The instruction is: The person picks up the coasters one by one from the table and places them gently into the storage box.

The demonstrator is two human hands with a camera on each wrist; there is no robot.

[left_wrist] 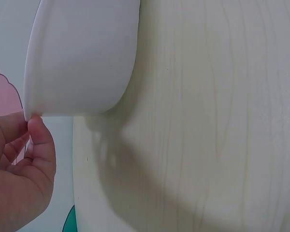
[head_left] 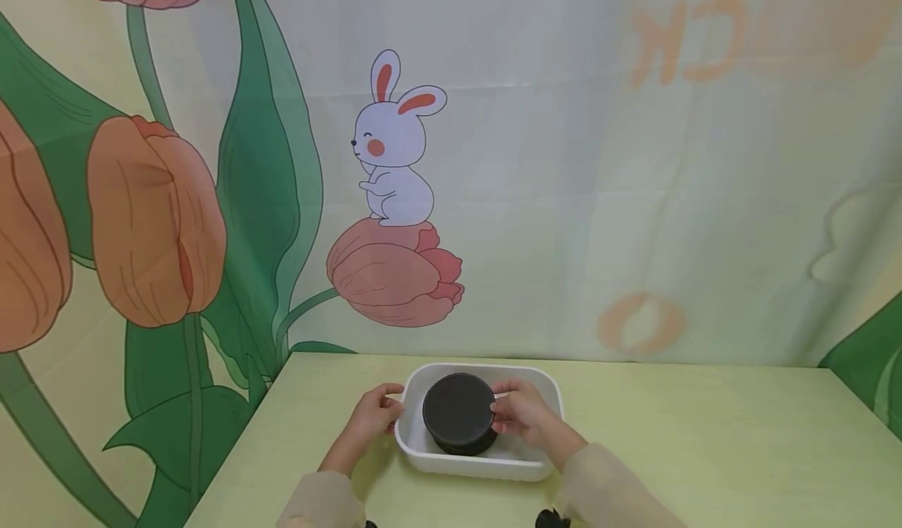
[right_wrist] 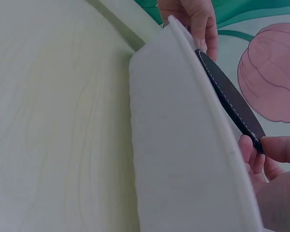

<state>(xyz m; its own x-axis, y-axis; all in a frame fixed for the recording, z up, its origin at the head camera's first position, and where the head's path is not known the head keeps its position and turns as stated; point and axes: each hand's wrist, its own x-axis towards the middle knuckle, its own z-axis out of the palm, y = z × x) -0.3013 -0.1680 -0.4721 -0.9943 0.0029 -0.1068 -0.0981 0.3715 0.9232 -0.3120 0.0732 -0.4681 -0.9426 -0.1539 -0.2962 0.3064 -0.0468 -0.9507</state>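
A white plastic bin [head_left: 486, 468] with rounded corners stands on the table. Inside it is a black round coaster [head_left: 459, 407], with more of a black round body showing under its front edge. White stitching runs along the rim of the coaster [right_wrist: 232, 104] in the right wrist view. My left hand [head_left: 375, 414] pinches the bin's left rim between thumb and fingers; the left wrist view has this hand [left_wrist: 24, 169] at the rim's corner. With thumb and fingers, my right hand [head_left: 524, 413] pinches the coaster's right edge, above the bin's inside.
The pale wood-grain table [head_left: 705, 434] extends to both sides of the bin. Behind its far edge hangs a printed cloth [head_left: 535, 199] with tulips and a rabbit. A small black object [head_left: 553, 518] shows at the bottom edge of the head view.
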